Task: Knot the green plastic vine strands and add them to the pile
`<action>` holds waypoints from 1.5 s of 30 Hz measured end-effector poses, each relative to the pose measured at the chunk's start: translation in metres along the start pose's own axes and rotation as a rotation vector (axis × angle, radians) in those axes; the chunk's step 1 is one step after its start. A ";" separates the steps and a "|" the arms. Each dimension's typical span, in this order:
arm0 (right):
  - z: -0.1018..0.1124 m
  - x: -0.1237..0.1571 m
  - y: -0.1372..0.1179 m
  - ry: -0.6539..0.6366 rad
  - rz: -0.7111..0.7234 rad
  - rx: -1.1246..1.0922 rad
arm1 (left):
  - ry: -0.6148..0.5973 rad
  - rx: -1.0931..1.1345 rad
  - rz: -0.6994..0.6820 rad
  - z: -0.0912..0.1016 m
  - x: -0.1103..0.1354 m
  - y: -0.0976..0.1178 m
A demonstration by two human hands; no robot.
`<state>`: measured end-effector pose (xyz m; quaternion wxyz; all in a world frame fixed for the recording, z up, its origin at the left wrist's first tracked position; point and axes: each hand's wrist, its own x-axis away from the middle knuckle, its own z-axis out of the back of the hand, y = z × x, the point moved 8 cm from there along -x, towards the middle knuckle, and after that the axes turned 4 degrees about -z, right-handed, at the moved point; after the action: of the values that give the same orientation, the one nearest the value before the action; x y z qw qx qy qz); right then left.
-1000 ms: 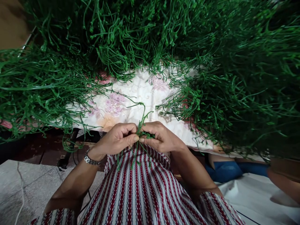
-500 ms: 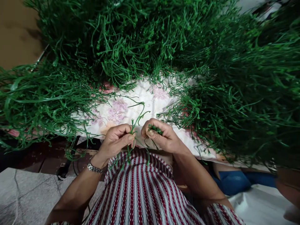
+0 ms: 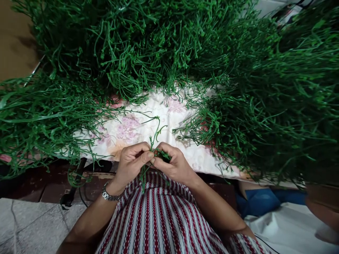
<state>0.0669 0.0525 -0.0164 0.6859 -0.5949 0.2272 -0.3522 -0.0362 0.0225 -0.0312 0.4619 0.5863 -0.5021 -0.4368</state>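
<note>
My left hand [image 3: 132,158] and my right hand [image 3: 173,164] are pressed together just above my red-and-white striped lap [image 3: 164,218]. Both are closed in a pinch on a small bunch of thin green stems [image 3: 155,139]. The stems stick up between my fingertips and some hang down below my left hand. A metal watch [image 3: 108,195] sits on my left wrist. Right in front of the hands lies a white floral cloth [image 3: 148,120].
Big heaps of the same green stems [image 3: 185,46] surround the cloth at the left, back and right. A stone-tiled floor [image 3: 29,225] is at lower left. At lower right are a blue cloth [image 3: 261,203], a white sheet [image 3: 288,229] and part of another person's limb [image 3: 323,211].
Half a second ago my hands were slightly apart, each with stems. They have come back together, fingertips touching on the bunch, as they were a second ago.
</note>
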 end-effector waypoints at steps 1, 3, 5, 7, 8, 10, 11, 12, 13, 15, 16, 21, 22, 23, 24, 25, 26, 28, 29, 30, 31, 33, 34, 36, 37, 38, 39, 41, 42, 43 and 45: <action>0.003 0.001 -0.004 0.037 0.036 0.091 | -0.003 -0.038 -0.028 0.001 0.001 0.002; 0.007 0.002 -0.014 0.107 0.120 0.275 | 0.002 -0.156 -0.095 0.002 0.002 0.009; 0.008 0.003 -0.023 0.152 0.200 0.423 | 0.010 -0.272 -0.166 0.002 0.005 0.016; 0.007 0.004 -0.028 0.154 0.259 0.528 | 0.030 -0.350 -0.227 0.001 0.006 0.022; 0.005 0.004 -0.028 0.143 0.276 0.568 | 0.040 -0.376 -0.244 0.001 0.007 0.024; 0.001 0.004 -0.027 0.103 0.285 0.622 | 0.050 -0.414 -0.248 0.000 0.007 0.025; 0.000 0.004 -0.025 0.079 0.280 0.635 | 0.051 -0.428 -0.237 -0.001 0.006 0.025; -0.001 0.004 -0.024 0.056 0.273 0.641 | 0.049 -0.435 -0.216 -0.001 0.006 0.023; -0.001 0.004 -0.023 0.035 0.268 0.641 | 0.046 -0.423 -0.181 0.000 0.005 0.021; -0.002 0.004 -0.023 -0.025 0.275 0.600 | 0.022 -0.293 -0.069 0.001 0.005 0.012; -0.003 0.004 -0.024 -0.078 0.284 0.550 | -0.005 -0.173 0.013 0.000 0.006 0.005; -0.010 0.001 -0.027 -0.426 0.203 0.001 | -0.129 0.399 0.352 -0.017 0.017 -0.017; -0.011 0.000 -0.026 -0.459 0.162 -0.099 | -0.135 0.447 0.366 -0.019 0.018 -0.017; -0.013 -0.001 -0.024 -0.483 0.131 -0.178 | -0.135 0.481 0.370 -0.021 0.017 -0.016; -0.015 0.000 -0.024 -0.510 0.119 -0.238 | -0.122 0.509 0.364 -0.021 0.016 -0.014; -0.019 0.001 -0.025 -0.547 0.125 -0.270 | -0.094 0.531 0.351 -0.019 0.014 -0.013; -0.023 0.004 -0.026 -0.588 0.142 -0.274 | -0.052 0.545 0.328 -0.016 0.011 -0.010; -0.026 0.008 -0.028 -0.630 0.165 -0.226 | 0.035 0.534 0.268 -0.006 0.006 -0.005; -0.022 0.008 -0.027 -0.595 0.162 -0.191 | 0.060 0.505 0.245 -0.002 0.004 -0.003; -0.015 0.006 -0.026 -0.521 0.146 -0.164 | 0.071 0.465 0.233 0.002 0.003 -0.002; -0.005 0.003 -0.024 -0.426 0.121 -0.150 | 0.073 0.419 0.234 0.005 0.003 -0.002; 0.015 0.000 -0.021 -0.258 0.082 -0.151 | 0.077 0.340 0.263 0.008 0.004 -0.005; 0.021 -0.001 -0.019 -0.210 0.063 -0.147 | 0.084 0.315 0.277 0.010 0.005 -0.007; 0.024 -0.002 -0.013 -0.172 0.016 -0.154 | 0.100 0.285 0.280 0.011 0.006 -0.009; 0.023 -0.002 -0.009 -0.155 -0.008 -0.179 | 0.101 0.275 0.272 0.010 0.006 -0.009; 0.020 -0.003 -0.005 -0.132 -0.032 -0.217 | 0.099 0.268 0.259 0.008 0.006 -0.009; 0.018 -0.004 -0.002 -0.104 -0.053 -0.264 | 0.095 0.259 0.246 0.007 0.006 -0.008; 0.012 -0.006 0.003 -0.048 -0.081 -0.360 | 0.086 0.226 0.225 0.004 0.007 -0.008; 0.008 -0.006 0.005 -0.029 -0.091 -0.390 | 0.083 0.198 0.211 0.003 0.006 -0.007; 0.006 -0.007 0.006 -0.014 -0.101 -0.404 | 0.080 0.166 0.192 0.002 0.006 -0.007; 0.005 -0.006 0.007 0.039 -0.115 -0.380 | 0.062 0.094 0.154 0.001 0.005 -0.005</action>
<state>0.0679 0.0607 -0.0226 0.5355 -0.7187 0.2686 -0.3529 -0.0356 0.0174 -0.0369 0.4813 0.5803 -0.5512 -0.3575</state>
